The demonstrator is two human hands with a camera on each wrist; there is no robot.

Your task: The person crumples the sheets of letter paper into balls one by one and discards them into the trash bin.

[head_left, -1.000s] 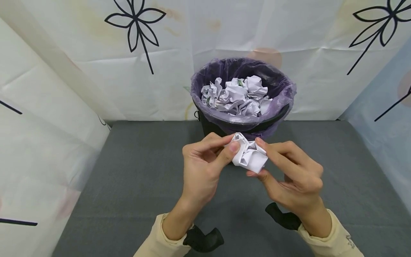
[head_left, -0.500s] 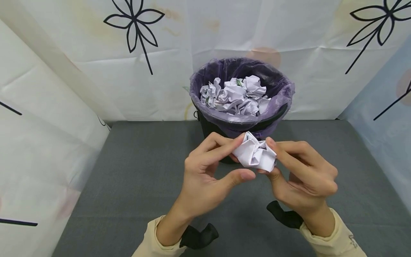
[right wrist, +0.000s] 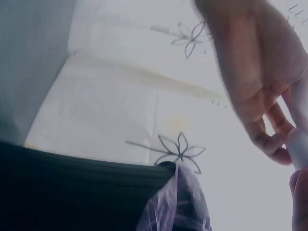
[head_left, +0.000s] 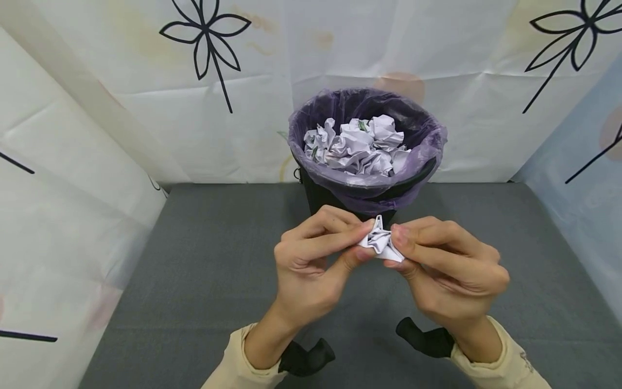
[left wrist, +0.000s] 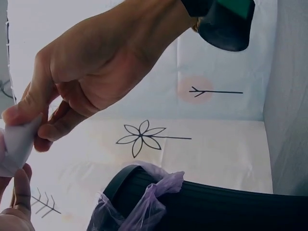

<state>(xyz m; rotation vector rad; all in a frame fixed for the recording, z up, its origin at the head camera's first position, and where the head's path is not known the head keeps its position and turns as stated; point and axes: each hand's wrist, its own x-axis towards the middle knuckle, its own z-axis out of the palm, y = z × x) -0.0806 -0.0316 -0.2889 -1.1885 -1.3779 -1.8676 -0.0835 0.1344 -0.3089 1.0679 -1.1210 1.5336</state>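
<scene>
Both hands meet over the grey surface, in front of a black bin, around one small piece of folded, crumpled white paper (head_left: 380,244). The left hand (head_left: 311,265) pinches the paper's left side between thumb and fingers. On the other side, the right hand (head_left: 449,270) pinches it with thumb and fingertips. In the left wrist view the paper (left wrist: 19,144) appears at the left edge between the fingers. The right wrist view catches only a sliver of the paper (right wrist: 298,147) at its right edge. Fingers cover much of the paper.
Behind the hands stands the black bin (head_left: 318,197), lined with a purple plastic bag (head_left: 432,140). Several crumpled white paper balls (head_left: 359,143) fill it. The grey surface (head_left: 214,259) is bounded by white cloth walls (head_left: 243,135) with flower drawings.
The left thumb came off the paper half a second ago and now presses on it again. The paper looks smaller and more squeezed, and the hands have drawn closer together.
</scene>
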